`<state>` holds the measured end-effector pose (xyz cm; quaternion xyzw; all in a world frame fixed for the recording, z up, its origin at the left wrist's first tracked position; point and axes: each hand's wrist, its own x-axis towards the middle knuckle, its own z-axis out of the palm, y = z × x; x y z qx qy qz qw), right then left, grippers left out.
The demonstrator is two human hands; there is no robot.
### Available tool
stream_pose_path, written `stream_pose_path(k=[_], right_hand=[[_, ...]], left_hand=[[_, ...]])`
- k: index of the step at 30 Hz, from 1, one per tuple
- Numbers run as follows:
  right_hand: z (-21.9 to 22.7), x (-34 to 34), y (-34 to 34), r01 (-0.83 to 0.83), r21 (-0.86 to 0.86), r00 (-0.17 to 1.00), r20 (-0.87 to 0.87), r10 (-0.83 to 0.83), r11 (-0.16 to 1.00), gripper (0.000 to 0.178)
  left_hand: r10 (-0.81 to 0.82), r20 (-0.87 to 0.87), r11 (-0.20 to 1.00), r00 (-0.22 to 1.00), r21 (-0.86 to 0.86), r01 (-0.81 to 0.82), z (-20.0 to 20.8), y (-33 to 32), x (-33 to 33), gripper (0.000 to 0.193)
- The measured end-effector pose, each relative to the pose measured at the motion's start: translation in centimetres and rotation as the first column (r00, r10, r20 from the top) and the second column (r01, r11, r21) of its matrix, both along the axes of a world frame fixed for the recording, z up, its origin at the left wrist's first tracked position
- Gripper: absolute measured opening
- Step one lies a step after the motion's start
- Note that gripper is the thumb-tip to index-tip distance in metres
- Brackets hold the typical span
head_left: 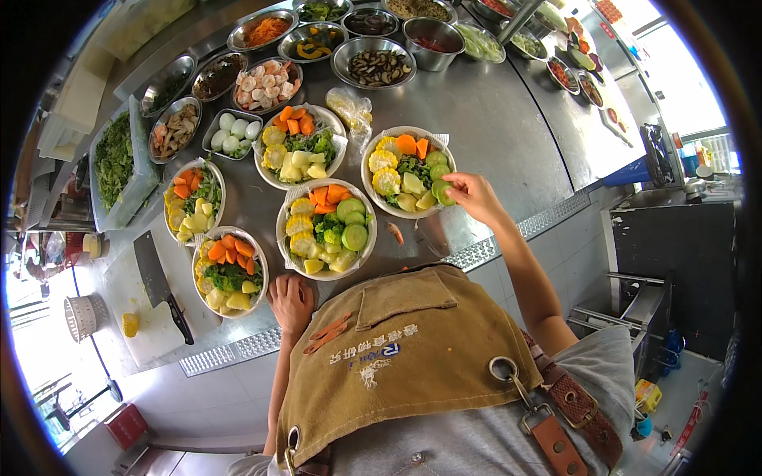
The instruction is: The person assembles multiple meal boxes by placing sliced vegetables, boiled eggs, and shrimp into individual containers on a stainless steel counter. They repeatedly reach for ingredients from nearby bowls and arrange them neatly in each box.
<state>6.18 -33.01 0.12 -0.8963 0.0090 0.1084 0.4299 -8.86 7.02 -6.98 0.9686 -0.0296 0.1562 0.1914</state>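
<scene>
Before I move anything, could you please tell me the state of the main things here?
Right hand: touching cucumber
Left hand: resting on the counter
Cucumber: sliced
Corn: cut into rounds
Carrots: cut into chunks
Five white bowls: filled
Knife: lying on the chopping board
Eggs: whole
Shrimp: heaped

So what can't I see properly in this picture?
Head view: bottoms of the bowls, covered by food.
Head view: part of a cucumber slice, behind the right hand.
Head view: palm of the left hand, hidden by its back.
Head view: what's inside the plastic bag, too blurred.
</scene>
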Motion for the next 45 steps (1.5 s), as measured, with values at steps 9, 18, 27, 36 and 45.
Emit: stream_pose_path(k=[9, 18, 27, 36, 45], right_hand=[[0.7, -0.7, 1.2, -0.033, -0.197, 0.964, 0.252, 0.083, 0.98, 0.018], [0.8, -0.6, 1.1, -0.01, -0.147, 0.984, 0.177, 0.036, 0.989, 0.017], [1.5, -0.6, 1.4, -0.008, -0.099, 0.994, 0.109, 0.019, 0.995, 0.015], [2.1, -0.6, 0.4, -0.018, 0.116, 1.0, 0.021, 0.016, 0.993, 0.015], [2.5, 1.6, 0.8, 0.005, 0.203, 0.999, 0.041, -0.014, 0.979, 0.011]], left_hand=[[-0.003, 0.02, 1.0, 1.0, 0.012, 0.002, 0.0, 0.0, 0.1, 0.01], [0.0, 0.014, 1.0, 1.0, -0.005, 0.0, 0.1, -0.1, 0.1, 0.01], [0.009, 0.014, 1.0, 1.0, 0.001, -0.01, 0.0, -0.1, 0.0, 0.009], [0.007, 0.006, 1.0, 1.0, -0.009, -0.007, 0.0, 0.0, 0.0, 0.011], [0.012, -0.019, 1.0, 1.0, -0.017, -0.012, 0.2, 0.1, 0.1, 0.011]])
